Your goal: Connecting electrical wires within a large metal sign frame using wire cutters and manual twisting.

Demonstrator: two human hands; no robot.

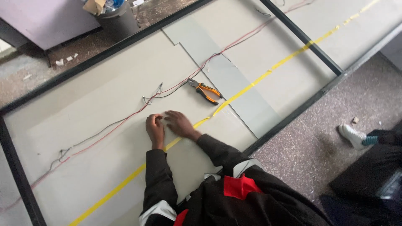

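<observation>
Red wire (121,122) runs slantwise along the pale surface (83,167), beside a thinner dark wire (90,136), and passes just above both hands. The left hand (155,128) is curled, its fingertips pinched close by the wire; whether it grips anything I cannot tell. The right hand (180,124) lies flat and released on the surface, touching the yellow tape (247,86). Orange-handled pliers (204,91) rest near, beyond the hands. A white shoe (352,136) stands on the floor

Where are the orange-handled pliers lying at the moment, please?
In the head view the pliers lie on the pale panel, just beyond the right hand, between the red wire and the yellow tape line.
</observation>
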